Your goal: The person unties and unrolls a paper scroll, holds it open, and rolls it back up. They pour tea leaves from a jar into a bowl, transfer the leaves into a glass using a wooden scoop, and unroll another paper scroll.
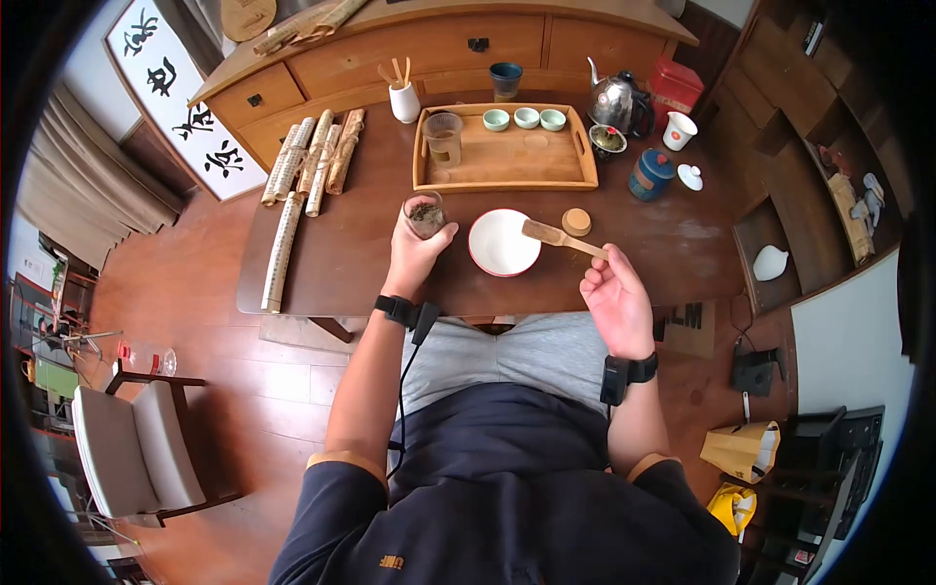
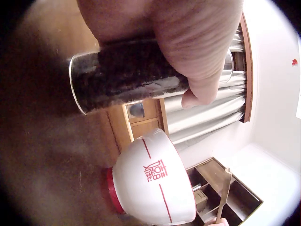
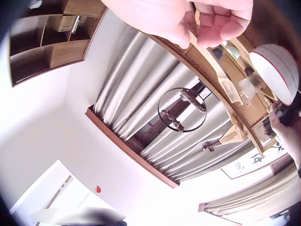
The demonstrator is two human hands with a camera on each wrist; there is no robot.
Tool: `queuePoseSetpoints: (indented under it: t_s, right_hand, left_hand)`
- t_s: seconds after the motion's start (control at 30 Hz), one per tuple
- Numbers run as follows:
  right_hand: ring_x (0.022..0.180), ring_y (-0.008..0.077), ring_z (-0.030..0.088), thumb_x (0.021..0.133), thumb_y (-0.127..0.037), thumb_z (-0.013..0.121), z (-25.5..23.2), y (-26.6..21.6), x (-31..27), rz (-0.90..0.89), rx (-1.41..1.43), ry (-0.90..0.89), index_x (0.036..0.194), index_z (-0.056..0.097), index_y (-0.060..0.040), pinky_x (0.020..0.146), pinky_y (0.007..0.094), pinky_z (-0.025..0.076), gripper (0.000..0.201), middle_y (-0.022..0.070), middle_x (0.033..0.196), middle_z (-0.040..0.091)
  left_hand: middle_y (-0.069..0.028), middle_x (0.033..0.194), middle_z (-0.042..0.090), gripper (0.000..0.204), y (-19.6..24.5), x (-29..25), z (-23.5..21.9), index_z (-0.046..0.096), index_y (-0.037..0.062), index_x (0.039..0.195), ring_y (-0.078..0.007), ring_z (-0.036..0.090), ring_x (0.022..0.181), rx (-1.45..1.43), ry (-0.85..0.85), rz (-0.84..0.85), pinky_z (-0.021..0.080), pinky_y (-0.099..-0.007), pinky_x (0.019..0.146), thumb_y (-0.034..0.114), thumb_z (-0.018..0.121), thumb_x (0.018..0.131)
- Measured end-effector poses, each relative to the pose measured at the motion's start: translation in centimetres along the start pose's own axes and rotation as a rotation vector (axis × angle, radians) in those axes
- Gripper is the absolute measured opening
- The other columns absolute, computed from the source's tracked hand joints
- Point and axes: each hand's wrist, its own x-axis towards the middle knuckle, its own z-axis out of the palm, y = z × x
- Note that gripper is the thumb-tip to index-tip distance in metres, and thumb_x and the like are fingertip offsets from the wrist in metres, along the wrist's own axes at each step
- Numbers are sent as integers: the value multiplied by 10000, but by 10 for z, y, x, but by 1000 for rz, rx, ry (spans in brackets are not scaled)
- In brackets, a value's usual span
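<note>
My left hand (image 1: 413, 261) grips a clear glass jar (image 1: 425, 216) of dark, dry tea leaves, held left of a white bowl (image 1: 502, 246) with a red rim. In the left wrist view the jar (image 2: 127, 73) lies sideways in the picture, the leaves dark along its wall. To the bowl's right, my right hand (image 1: 622, 297) pinches the handle of a bamboo tea scoop (image 1: 561, 237), whose broad end overlaps the bowl's right rim in the head view. Red characters mark the bowl's outside (image 2: 155, 179). A round cork lid (image 1: 576, 222) lies just beyond the scoop.
Behind the bowl stands a wooden tray (image 1: 468, 179) with small green cups (image 1: 526, 118) and a clear cup (image 1: 443, 138). Bamboo scrolls (image 1: 283, 252) lie at left. A kettle (image 1: 614, 100), a blue canister (image 1: 650, 175) and a white cup (image 1: 680, 131) stand at right.
</note>
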Motion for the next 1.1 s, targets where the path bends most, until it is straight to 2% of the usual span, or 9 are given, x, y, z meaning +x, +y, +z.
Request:
queuePoseSetpoints:
  t_s: [0.1, 0.23, 0.3, 0.37, 0.47, 0.53, 0.63, 0.8, 1.1]
  right_hand:
    - [814, 122, 559, 997, -163, 650, 10, -1, -6, -35, -4, -2, 1147, 645, -94, 757, 283, 466, 165, 11, 921, 615]
    - [799, 125, 566, 991, -157, 657, 18, -3, -9, -50, -25, -20, 1127, 655, -96, 731, 279, 473, 149, 14, 912, 621]
    - [794, 126, 568, 990, -157, 659, 20, -2, -8, -51, -35, -27, 1119, 659, -98, 722, 279, 474, 142, 14, 909, 623]
    - [790, 128, 571, 987, -159, 663, 20, 1, -6, -27, -26, 0, 1104, 665, -99, 714, 279, 475, 131, 14, 901, 624]
    - [796, 126, 566, 985, -160, 666, 20, 7, -4, -4, -45, -4, 1095, 665, -104, 718, 278, 472, 124, 12, 899, 621]
    - [806, 121, 559, 986, -163, 664, 20, 8, -6, 18, -54, 1, 1091, 664, -107, 729, 278, 468, 119, 6, 898, 617]
    - [808, 119, 557, 987, -168, 663, 15, 7, -8, 20, -71, 26, 1090, 664, -107, 733, 277, 465, 120, 4, 901, 615]
    - [821, 124, 556, 982, -149, 657, 4, 1, -10, -7, -76, 51, 1104, 667, -107, 743, 280, 465, 129, 3, 905, 614]
    - [815, 130, 559, 969, -148, 676, 6, -1, -9, -22, -88, 107, 1091, 675, -103, 742, 285, 466, 130, 8, 901, 618]
  left_hand:
    - [-9, 1025, 617, 465, 7, -4, 0, 560, 53, 1194, -86, 586, 909, -60, -35, -11, 508, -256, 791, 43, 813, 805]
    - [-11, 1050, 601, 470, -3, 1, -7, 561, 52, 1200, -100, 565, 947, 62, -50, 87, 495, -264, 835, 83, 819, 809]
    - [-15, 1062, 600, 474, 3, -1, -6, 559, 46, 1204, -108, 569, 957, 72, -59, 44, 498, -271, 852, 93, 818, 810]
    - [-17, 1083, 599, 471, 6, 1, -7, 555, 44, 1198, -108, 571, 970, 68, -71, 69, 502, -274, 862, 97, 819, 811]
    - [-56, 1101, 596, 537, 5, -3, -5, 500, 32, 1226, -133, 576, 982, 65, -78, 85, 508, -290, 872, 121, 827, 809]
    - [-102, 1106, 590, 614, 8, -6, -4, 431, 18, 1250, -162, 579, 989, 179, 6, 29, 513, -309, 870, 148, 835, 807]
    - [-131, 1097, 585, 663, 13, -9, -2, 389, 7, 1260, -180, 579, 988, 244, 43, 32, 515, -321, 869, 176, 841, 805]
    - [-79, 1044, 573, 611, 17, -10, 5, 427, 5, 1228, -143, 565, 936, 144, 17, 33, 513, -296, 823, 189, 839, 817]
    - [-75, 1047, 597, 561, 11, -11, 9, 469, 7, 1222, -140, 578, 944, 133, 5, 19, 514, -300, 837, 180, 828, 828]
